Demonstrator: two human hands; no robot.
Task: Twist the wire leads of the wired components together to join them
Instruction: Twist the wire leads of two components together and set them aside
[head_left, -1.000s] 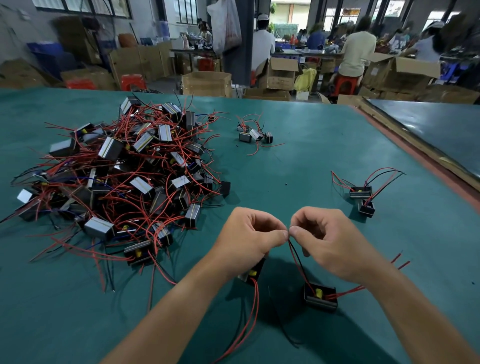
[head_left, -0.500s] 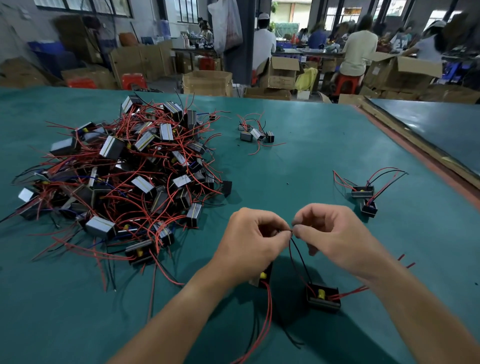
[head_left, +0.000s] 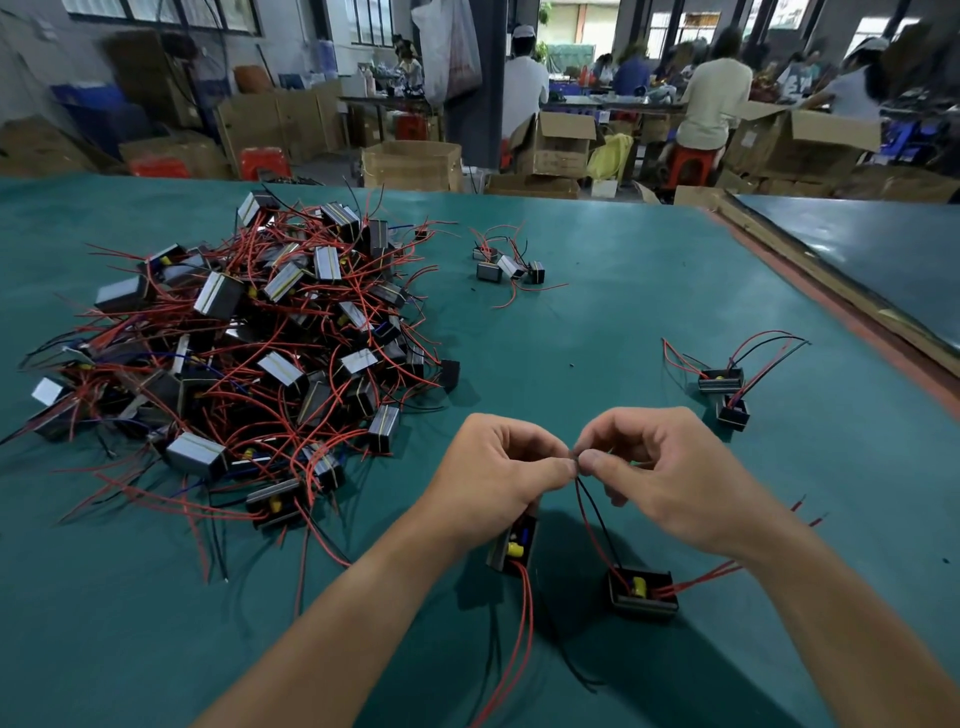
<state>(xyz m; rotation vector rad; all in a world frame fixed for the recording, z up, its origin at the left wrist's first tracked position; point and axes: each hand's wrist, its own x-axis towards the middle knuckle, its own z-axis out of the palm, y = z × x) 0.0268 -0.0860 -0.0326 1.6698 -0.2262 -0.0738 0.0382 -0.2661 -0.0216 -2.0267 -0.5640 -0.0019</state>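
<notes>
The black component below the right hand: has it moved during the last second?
No. The black component keeps the same offset from the wired pair lying farther right.

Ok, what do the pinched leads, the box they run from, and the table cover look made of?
Leads: thin wire in smooth red and black sheathing, likely plastic; they bend freely. Box: matte black open-topped shell, probably moulded plastic, with a glossy yellow part inside. Table cover: dull teal sheet with little glare, maybe rubber or felt; cannot tell which.
</notes>
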